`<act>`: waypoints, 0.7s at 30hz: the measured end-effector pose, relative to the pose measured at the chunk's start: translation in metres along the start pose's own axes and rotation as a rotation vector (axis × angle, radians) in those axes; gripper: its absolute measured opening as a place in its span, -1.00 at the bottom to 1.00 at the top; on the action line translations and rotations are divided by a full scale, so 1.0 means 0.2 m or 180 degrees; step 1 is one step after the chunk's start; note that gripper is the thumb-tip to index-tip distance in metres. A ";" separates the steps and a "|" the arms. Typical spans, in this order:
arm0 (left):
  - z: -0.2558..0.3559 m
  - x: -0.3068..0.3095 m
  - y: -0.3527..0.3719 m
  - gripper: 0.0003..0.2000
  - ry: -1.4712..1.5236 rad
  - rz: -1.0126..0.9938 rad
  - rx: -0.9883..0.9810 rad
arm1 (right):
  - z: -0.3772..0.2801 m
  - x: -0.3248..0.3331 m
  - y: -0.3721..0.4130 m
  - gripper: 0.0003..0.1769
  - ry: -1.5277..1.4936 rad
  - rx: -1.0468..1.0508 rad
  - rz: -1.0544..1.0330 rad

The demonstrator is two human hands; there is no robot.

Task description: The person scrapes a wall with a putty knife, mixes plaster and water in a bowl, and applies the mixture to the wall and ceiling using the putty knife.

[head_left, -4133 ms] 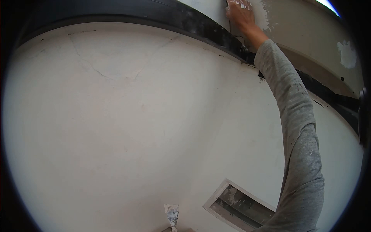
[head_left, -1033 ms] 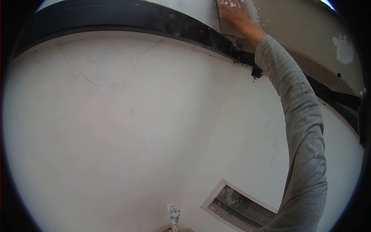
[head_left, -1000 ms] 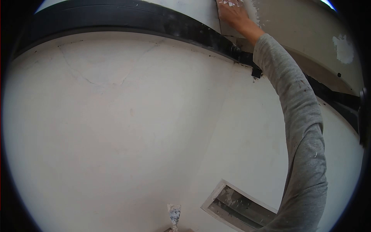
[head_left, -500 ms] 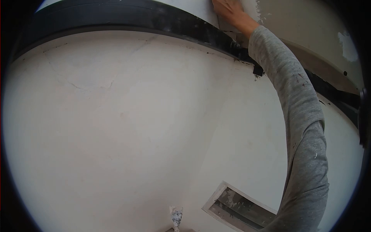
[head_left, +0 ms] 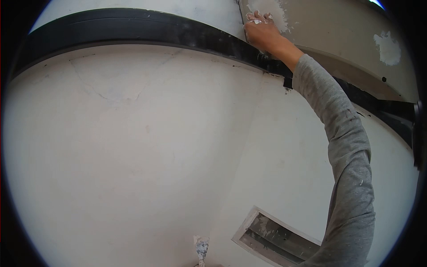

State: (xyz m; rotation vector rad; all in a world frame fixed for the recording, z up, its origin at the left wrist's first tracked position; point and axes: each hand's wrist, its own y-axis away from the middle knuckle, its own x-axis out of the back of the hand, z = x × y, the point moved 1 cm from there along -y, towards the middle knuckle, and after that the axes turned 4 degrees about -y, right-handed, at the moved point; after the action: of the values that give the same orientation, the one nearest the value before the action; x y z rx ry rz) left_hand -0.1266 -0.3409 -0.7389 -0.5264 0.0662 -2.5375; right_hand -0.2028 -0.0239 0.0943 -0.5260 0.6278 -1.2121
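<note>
My right hand (head_left: 262, 33) is raised to the top of the view, at the end of a grey sleeve. Its fingers are curled in and smeared with white filler. Whatever they may hold is hidden. Just beyond the fingers, a rough white filler patch (head_left: 276, 15) marks the beige panel (head_left: 320, 29). My left hand is out of view. At the bottom edge stands a putty knife (head_left: 201, 248), its blade caked with white and grey residue and its lower end cut off by the frame.
A black curved beam (head_left: 133, 29) crosses below the beige panel and behind my forearm. Another white patch (head_left: 388, 48) lies farther right. The pale wall surface (head_left: 155, 147) fills the middle, with a framed rectangular recess (head_left: 275, 238) at lower right.
The view has shifted, so the beam and panel sit slightly lower. My right hand has come lower in the picture, and its filler-smeared fingers now show.
</note>
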 end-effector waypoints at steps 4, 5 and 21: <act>-0.14 -0.07 0.01 -0.39 -0.0902 0.0420 -0.0405 | -0.05 0.32 0.18 -0.75 -0.1842 -0.0839 -0.0059; -0.14 -0.07 0.02 -0.40 -0.0661 0.0286 -0.0126 | -0.09 0.44 0.28 -0.76 -0.2340 -0.1018 -0.0153; -0.23 0.03 0.07 -0.39 -0.3904 0.0081 -0.1141 | -1.25 1.31 2.50 -0.74 -0.5671 -0.3154 -0.3853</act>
State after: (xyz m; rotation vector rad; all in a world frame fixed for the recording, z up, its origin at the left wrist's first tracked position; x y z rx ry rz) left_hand -0.1426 -0.3583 -0.7820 -2.0606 0.0679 -1.7712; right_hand 0.0266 -0.1500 -0.4650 -2.6218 -0.9027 -0.8216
